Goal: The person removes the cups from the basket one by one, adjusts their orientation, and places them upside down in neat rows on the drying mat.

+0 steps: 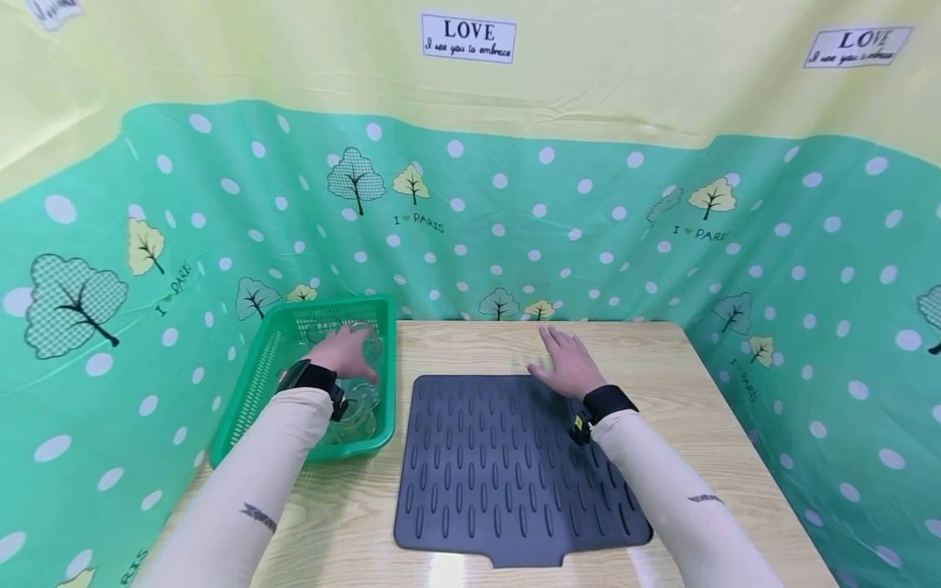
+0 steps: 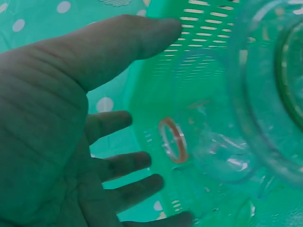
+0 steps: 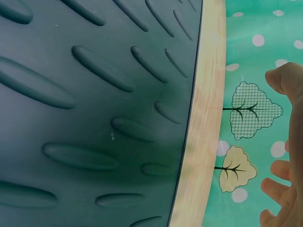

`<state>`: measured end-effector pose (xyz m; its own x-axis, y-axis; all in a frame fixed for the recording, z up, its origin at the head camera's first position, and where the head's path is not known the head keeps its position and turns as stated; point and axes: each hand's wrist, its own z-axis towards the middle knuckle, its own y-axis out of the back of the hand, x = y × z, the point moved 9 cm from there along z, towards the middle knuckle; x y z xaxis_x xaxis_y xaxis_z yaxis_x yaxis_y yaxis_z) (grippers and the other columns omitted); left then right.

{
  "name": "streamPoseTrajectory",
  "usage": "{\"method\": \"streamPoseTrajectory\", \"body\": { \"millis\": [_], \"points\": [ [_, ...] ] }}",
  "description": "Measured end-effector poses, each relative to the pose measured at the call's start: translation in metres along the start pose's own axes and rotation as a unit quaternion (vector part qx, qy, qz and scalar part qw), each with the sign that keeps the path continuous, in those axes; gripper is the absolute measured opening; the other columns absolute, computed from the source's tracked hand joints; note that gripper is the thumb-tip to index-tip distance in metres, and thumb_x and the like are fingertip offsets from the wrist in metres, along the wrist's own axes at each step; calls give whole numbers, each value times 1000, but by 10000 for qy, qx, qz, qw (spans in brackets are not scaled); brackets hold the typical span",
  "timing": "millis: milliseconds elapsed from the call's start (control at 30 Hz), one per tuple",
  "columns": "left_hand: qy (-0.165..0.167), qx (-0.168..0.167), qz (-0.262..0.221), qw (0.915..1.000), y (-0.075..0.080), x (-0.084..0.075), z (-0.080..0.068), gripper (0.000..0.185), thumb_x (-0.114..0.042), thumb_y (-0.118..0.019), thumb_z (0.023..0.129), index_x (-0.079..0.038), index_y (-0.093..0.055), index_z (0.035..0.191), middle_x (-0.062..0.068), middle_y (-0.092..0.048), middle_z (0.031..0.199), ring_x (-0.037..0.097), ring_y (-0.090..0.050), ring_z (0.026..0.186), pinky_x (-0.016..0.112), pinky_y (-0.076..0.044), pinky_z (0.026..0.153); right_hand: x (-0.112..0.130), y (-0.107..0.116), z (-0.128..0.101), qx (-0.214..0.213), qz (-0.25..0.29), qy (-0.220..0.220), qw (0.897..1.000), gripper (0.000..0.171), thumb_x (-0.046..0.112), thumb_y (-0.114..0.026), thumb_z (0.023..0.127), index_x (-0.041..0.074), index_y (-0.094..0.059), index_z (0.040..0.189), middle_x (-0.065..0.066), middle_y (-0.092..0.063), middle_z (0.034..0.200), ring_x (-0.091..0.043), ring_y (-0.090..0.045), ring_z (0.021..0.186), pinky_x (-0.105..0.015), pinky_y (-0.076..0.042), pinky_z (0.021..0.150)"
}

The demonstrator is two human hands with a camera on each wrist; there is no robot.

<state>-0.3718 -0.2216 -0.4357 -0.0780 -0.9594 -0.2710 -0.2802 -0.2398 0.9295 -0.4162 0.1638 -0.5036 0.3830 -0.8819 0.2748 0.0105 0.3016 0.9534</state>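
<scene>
In the head view my left hand [image 1: 341,353] is over the green plastic basket [image 1: 390,343], thumb and fingers apart. Inside the basket lie several transparent vessels [image 1: 358,420] that look like glass jars or cups, partly hidden by the hand and wrist. The left wrist view shows a transparent round vessel [image 2: 244,109] beside the spread fingers, and a ring with an orange edge [image 2: 174,140] seen near it. My right hand [image 1: 569,365] hovers at the far right edge of a dark ridged mat [image 1: 507,465], its fingers extended and holding nothing.
The mat lies on a light wooden table [image 1: 720,425], right of the basket. A green and yellow printed cloth [image 1: 515,196] hangs behind the table and along both sides. Each wrist carries a black strap [image 1: 608,402] with a small device.
</scene>
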Motion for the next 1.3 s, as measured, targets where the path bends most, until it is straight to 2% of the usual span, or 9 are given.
{"method": "streamPoseTrajectory", "body": {
  "millis": [100,200,333,467,633,933,1100,1300],
  "points": [
    [-9,171,-73,9998,-11,4,4,94,-35,-88,79,-2,-43,155,37,-30,159,61,-35,139,69,-42,107,-2,-3,-2,48,29,-49,10000,88,49,-64,99,3,-25,163,-26,-31,164,-48,-33,148,-62,-17,125],
    [-124,190,-127,9997,-18,7,9,88,-33,-89,78,-2,-49,151,34,-39,155,57,-45,134,65,-46,104,-7,-6,-4,118,31,-160,9998,89,50,-63,99,2,-24,163,-27,-30,164,-48,-32,148,-61,-16,126],
    [-68,187,-197,9996,-20,10,12,78,-27,-88,79,1,-55,144,33,-51,145,53,-53,127,61,-51,99,-10,-8,-7,187,54,-263,9995,90,50,-63,100,2,-23,164,-27,-29,164,-47,-32,149,-60,-14,126],
    [-28,255,-52,9997,-17,11,11,72,-23,-88,80,6,-58,138,30,-61,134,49,-59,120,58,-53,97,-9,-9,-8,230,103,-286,9993,89,48,-64,100,2,-23,163,-27,-30,164,-47,-31,149,-60,-15,126],
    [-42,267,176,9995,-13,8,12,69,-23,-90,78,6,-61,134,28,-64,130,46,-61,118,56,-53,97,-12,-15,-7,188,109,-266,9994,87,47,-65,99,1,-26,162,-28,-31,163,-48,-33,148,-60,-18,126],
    [119,347,-12,9993,-21,13,19,69,-23,-91,78,2,-61,135,25,-65,129,44,-62,115,56,-54,95,-14,-34,-5,364,64,-275,9989,87,50,-62,99,3,-26,163,-28,-32,163,-47,-33,148,-60,-19,125],
    [134,381,29,9992,-22,11,16,69,-23,-91,79,3,-61,135,25,-65,129,46,-61,116,57,-53,96,-11,-35,-3,375,28,-267,9989,86,49,-63,100,3,-27,163,-27,-33,162,-45,-34,148,-58,-22,125],
    [103,409,115,9990,-13,2,9,64,-21,-91,79,5,-62,131,25,-66,126,45,-62,116,56,-53,98,-6,-33,1,324,147,-213,9991,85,49,-62,99,2,-28,162,-27,-33,162,-46,-35,147,-58,-25,124]
  ]
}}
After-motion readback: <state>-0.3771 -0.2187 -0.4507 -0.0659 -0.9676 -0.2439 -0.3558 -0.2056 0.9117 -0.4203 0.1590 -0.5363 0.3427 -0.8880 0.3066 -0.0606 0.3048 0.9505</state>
